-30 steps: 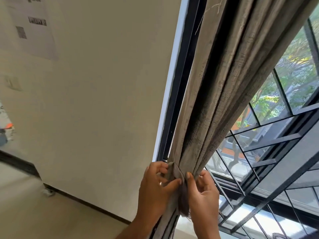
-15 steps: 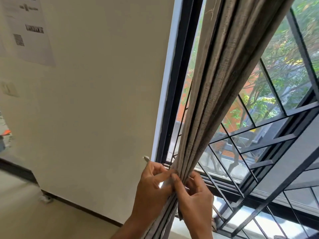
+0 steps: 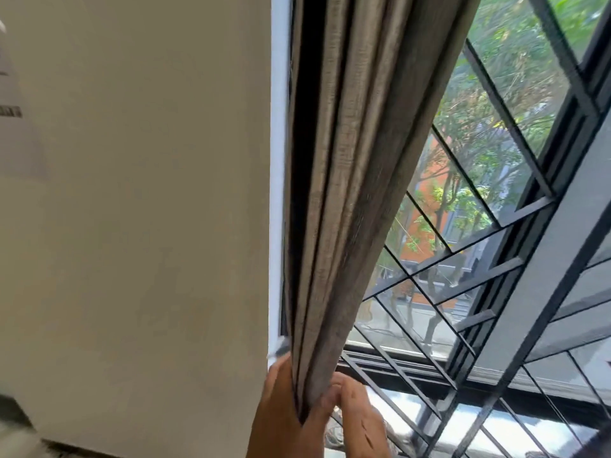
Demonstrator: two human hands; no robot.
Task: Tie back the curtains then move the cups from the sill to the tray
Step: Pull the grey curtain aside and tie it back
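Note:
A grey-brown curtain (image 3: 350,180) hangs bunched in folds against the left side of the window. At the bottom of the view my left hand (image 3: 281,411) wraps the gathered folds from the left. My right hand (image 3: 360,421) presses against the same bunch from the right, fingers curled on the fabric. No tie-back strap shows clearly. The cups, the sill top and the tray are out of sight.
A beige wall (image 3: 142,226) fills the left half, with a paper notice (image 3: 13,120) at its edge. A white and black window frame (image 3: 277,193) runs down beside the curtain. Black metal grille bars (image 3: 496,292) cross the glass on the right.
The curtain bunch has swung left, closer to the window frame, and hangs more upright. Both hands have dropped lower in view and stay closed on the fabric.

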